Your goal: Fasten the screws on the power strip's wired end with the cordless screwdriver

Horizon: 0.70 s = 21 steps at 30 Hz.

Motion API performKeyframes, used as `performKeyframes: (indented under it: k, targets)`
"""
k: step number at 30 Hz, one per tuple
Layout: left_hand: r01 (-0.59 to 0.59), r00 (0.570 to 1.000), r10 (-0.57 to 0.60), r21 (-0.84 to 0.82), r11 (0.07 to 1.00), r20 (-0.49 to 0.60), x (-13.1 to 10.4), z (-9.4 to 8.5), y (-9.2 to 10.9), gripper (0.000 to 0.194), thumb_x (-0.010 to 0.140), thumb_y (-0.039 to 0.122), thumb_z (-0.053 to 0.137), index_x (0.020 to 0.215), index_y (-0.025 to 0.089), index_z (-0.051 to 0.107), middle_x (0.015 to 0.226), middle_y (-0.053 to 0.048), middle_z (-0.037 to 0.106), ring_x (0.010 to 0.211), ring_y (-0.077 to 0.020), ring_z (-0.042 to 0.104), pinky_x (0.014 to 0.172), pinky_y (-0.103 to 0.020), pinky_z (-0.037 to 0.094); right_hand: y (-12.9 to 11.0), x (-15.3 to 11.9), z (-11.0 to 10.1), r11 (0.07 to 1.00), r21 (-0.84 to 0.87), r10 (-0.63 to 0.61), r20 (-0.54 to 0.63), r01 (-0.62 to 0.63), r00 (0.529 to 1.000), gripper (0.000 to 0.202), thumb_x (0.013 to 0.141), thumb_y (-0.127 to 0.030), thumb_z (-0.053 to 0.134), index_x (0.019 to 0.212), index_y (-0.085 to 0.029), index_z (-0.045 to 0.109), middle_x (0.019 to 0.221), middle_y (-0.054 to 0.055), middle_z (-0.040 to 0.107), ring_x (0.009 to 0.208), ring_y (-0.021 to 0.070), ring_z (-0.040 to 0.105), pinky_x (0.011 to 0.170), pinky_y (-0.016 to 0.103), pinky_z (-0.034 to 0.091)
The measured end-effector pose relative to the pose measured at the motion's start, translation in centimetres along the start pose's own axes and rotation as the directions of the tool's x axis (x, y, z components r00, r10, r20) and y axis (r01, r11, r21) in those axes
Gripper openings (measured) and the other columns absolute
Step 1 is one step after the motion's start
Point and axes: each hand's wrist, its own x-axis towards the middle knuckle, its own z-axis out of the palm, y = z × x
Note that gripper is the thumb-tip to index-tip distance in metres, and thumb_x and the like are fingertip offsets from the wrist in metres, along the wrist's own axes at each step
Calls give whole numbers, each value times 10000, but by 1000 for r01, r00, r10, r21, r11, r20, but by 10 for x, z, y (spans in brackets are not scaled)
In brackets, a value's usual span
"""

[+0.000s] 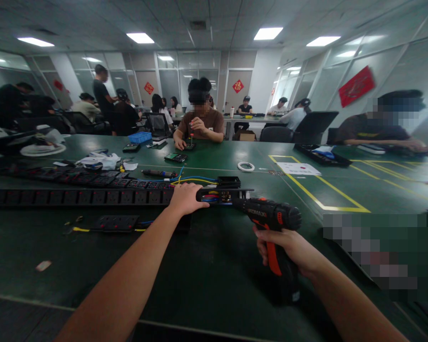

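Note:
My left hand [187, 198] grips a long black power strip [92, 197] near its right end, fingers over the top edge. Beside that hand the strip's end lies open, with coloured wires [212, 194] and small metal terminals showing inside. In my right hand [281, 244] is a black and orange cordless drill [271, 216], its nose pointing left at the strip's open end. Whether the bit touches anything there I cannot tell. A short black socket section [117, 222] with yellow and blue wires lies in front of the strip.
Behind the strip lie more socket strips [103, 179], a pen-like screwdriver [159, 174] and a white tape roll [246, 166]. Yellow tape [345, 208] marks the green table at right. Across it, a person [201, 123] works with a red-handled screwdriver. A black tray [321, 156] stands farther right.

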Motion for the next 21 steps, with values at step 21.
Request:
performKeyframes:
  k: [21]
  targets:
    - [3,1000,-3,5,1000,3,0,-1,1,752,775,803,650,1318,282,653,1316,-99,690,1210,-360,607,986,-462,432,1,1,-3,1000,-29,-11,9,11,1000,346,770,-439,817,908,-184,628,623,-5,658,568,195,632,569,328,538]
